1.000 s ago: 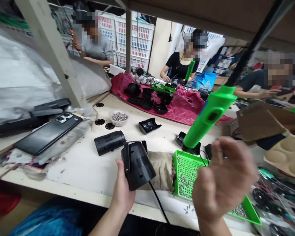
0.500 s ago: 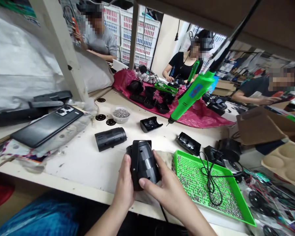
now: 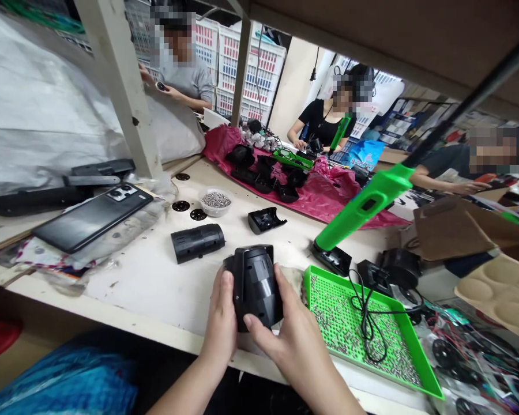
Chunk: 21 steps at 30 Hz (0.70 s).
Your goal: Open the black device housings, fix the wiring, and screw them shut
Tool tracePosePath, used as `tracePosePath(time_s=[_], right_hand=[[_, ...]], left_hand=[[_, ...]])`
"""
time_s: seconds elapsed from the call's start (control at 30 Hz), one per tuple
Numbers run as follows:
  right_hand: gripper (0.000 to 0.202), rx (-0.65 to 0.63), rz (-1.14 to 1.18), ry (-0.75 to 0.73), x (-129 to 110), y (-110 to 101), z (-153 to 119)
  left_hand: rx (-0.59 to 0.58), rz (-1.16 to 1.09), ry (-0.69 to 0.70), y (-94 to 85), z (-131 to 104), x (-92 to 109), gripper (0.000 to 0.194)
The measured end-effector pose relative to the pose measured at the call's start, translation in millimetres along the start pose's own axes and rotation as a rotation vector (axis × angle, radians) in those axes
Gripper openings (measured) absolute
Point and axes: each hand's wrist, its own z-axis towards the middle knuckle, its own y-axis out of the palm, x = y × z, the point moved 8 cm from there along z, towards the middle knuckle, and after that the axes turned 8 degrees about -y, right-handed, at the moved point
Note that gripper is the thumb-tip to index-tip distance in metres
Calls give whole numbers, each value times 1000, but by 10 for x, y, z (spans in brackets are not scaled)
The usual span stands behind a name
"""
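Observation:
Between both hands I hold a black plastic housing [image 3: 262, 288] with a bracket on its left side, over the table's front edge. My left hand [image 3: 224, 308] is closed against its left side. Around its right side wraps my right hand [image 3: 285, 323], thumb across the lower front. Behind it on the white table lie a black cylindrical shell [image 3: 198, 242] and an open half shell [image 3: 266, 219]. A green electric screwdriver [image 3: 363, 208] hangs from above at the right, its tip in front of or over another black half shell [image 3: 335, 258].
A green tray [image 3: 309, 288] of screws with a black cable [image 3: 365, 323] stands at right. A bowl of small metal parts [image 3: 215, 202], black discs [image 3: 181, 206] and a phone [image 3: 96, 219] lie left. Behind the pink sheet [image 3: 218, 141], several people work. Cardboard boxes [image 3: 450, 227] stand right.
The hanging screwdriver has swung to the right and turned. The housing tilts slightly differently in my hands. At the back left, a person has lowered their hand and the orange tool is out of sight.

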Motion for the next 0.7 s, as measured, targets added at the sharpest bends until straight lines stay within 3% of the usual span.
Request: tracePosePath(time_s=[0.07,0.3,0.43,0.53,0.6,0.63,0.7], right_hand=[[86,59,-4,-27,-2,-30,-10],[81,-14,239,52,134,22,64],[83,-81,206,80,121,97,51],[85,-119,107,75,49,83,16],[73,-36,68,-20,-61,-53,-29],[60,93,53,-110,-140,-205,-70],[37,481,7,-318,-287,-629,-249]], left_hand=[[-8,20,31,12,-1,19,41],[-74,-64,1,80,14,-11,47],[-166,-148,-192,182,-47,-45,67],[-253,-124,-256,212,-94,-22,64],[-283,-104,-267,196,-102,-4,53],[-281,-114,-287,177,-100,-9,49],[-248,-162,-348,133,-93,-34,48]])
